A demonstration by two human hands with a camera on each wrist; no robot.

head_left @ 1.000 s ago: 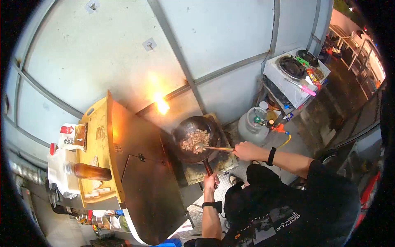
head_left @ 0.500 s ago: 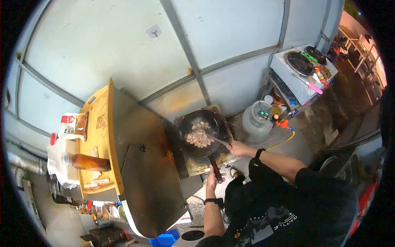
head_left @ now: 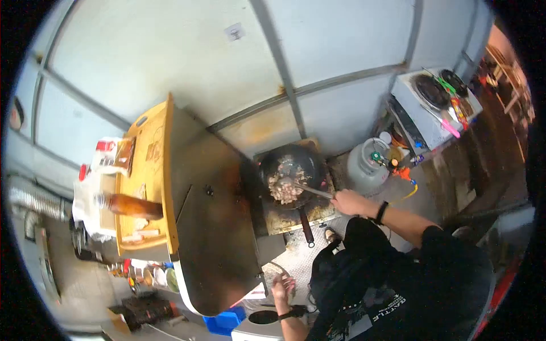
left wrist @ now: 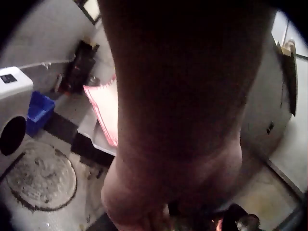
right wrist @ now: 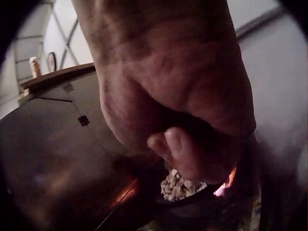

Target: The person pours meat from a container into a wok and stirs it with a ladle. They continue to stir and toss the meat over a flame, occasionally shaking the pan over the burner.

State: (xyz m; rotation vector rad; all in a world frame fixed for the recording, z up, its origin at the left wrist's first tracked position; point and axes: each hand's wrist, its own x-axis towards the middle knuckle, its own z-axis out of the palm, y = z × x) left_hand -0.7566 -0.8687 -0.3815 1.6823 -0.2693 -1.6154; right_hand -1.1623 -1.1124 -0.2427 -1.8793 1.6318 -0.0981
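A dark wok (head_left: 313,165) holding chopped, pale brownish food (head_left: 286,190) sits on the burner, its handle (head_left: 306,227) pointing toward the person. The right hand (head_left: 351,203) grips a long metal ladle (head_left: 313,190), whose head rests among the food. In the right wrist view the curled fingers of the right hand (right wrist: 185,149) show above the food (right wrist: 179,186), with flame beside the wok. Away from the wok handle, the left hand (head_left: 282,287) is below it with fingers loosely bent and holds nothing. The left wrist view shows the left hand (left wrist: 168,192) mostly in shadow, fingers largely hidden.
Left of the wok stands a dark metal panel (head_left: 216,256) beside a yellow wooden board (head_left: 142,176) bearing a brown bottle (head_left: 133,206). A gas cylinder (head_left: 364,165) and a second stove (head_left: 424,116) are on the right. A blue bin (head_left: 223,321) lies below.
The left hand has let go of the wok handle and moved down toward the person. The right hand has kept the ladle, moving it within the food. The tall flame behind the wok is gone.
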